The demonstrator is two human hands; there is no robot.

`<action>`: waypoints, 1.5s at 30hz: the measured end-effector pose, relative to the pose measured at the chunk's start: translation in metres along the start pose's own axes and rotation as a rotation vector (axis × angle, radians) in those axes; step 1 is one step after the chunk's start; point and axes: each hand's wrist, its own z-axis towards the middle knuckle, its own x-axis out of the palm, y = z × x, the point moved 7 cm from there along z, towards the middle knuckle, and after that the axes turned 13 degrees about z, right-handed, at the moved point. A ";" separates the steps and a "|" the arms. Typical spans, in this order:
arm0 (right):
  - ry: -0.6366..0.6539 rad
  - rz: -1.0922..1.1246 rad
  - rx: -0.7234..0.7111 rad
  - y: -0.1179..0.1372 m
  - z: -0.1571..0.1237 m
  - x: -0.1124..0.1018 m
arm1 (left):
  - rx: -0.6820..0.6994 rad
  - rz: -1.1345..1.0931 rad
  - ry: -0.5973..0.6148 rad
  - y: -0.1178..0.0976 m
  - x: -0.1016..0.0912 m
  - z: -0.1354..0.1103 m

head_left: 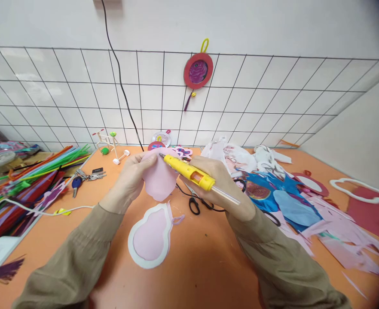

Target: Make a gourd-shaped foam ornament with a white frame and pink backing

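Note:
My left hand pinches the left edge of a pink paper cutout with a wavy outline, held up above the table. Wrapped in my right hand is a yellow hot glue gun, a clear glue stick poking out of its back end. Its dark nozzle points left and meets or nearly meets the cutout's upper part; contact is hard to judge. On the table below lies a gourd-shaped piece with a white border, a pink centre and a small purple loop.
Black-handled scissors and a dark cord lie beneath my right hand. Colourful pipe cleaners pile up at left, near keys. Blue fabric and pink scraps spread at right. A red round ornament hangs on the tiled wall.

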 end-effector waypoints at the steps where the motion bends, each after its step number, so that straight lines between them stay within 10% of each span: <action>1: 0.002 -0.005 0.001 -0.001 0.000 0.000 | 0.004 -0.001 0.000 0.000 0.000 0.000; 45: 0.039 -0.066 -0.012 0.001 0.000 -0.004 | -0.038 -0.062 0.024 0.003 0.001 0.000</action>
